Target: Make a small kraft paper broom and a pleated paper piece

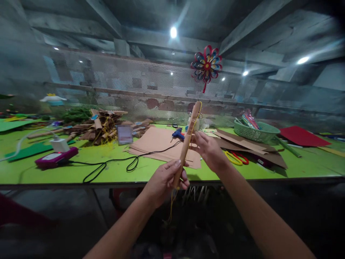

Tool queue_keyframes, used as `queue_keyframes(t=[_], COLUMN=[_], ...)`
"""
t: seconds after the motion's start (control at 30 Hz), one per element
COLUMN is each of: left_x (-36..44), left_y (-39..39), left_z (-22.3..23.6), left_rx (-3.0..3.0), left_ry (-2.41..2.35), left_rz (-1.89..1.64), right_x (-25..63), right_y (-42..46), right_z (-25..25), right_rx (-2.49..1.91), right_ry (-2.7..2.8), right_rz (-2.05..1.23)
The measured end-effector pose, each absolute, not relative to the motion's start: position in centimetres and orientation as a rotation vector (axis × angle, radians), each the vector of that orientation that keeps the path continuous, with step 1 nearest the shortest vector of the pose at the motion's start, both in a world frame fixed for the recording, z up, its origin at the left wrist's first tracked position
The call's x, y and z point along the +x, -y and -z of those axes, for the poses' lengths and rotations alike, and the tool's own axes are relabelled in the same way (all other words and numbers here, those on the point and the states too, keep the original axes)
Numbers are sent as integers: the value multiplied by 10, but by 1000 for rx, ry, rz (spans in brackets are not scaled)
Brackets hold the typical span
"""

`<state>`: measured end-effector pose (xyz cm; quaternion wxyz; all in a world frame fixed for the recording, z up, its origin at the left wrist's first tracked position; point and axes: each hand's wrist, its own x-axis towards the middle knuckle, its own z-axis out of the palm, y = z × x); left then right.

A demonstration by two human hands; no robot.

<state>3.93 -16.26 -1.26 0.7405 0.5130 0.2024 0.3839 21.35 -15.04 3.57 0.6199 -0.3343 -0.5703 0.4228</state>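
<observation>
A narrow tube of rolled brown paper (188,138) is held up at a slant in front of me, over the table's front edge. My left hand (167,176) is closed around its lower end, thumb on the near side. Yellow string (199,112) loops over the top of the tube and runs down its right side. More of it dangles below my left hand. My right hand (211,150) is beside the tube's right side, its fingers loosely extended towards the tube and string. Whether the fingertips touch either one is hard to make out.
On the green table (107,172) lie brown paper sheets (151,142), a blue glue gun (178,133) with a black cord, and a purple power strip (57,157). Bundled brown rolls (99,126) are left; yellow-handled scissors (233,158) and a green basket (256,133) are right. A pinwheel (207,66) hangs behind.
</observation>
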Motion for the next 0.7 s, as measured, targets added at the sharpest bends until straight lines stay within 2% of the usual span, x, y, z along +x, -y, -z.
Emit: queue_keyframes(t=[0.1, 0.3, 0.7], left_x=[43, 52, 61], left_y=[164, 171, 175], left_z=[12, 11, 18], left_rx=[1179, 1260, 1434], left_ry=[-533, -594, -800], left_rz=[-921, -1009, -1114], right_x=[213, 202, 198], right_y=[164, 178, 170], right_z=[-13, 1, 21], right_rx=[-892, -871, -762], right_ry=[1220, 1308, 1215], right_rz=[-685, -949, -912])
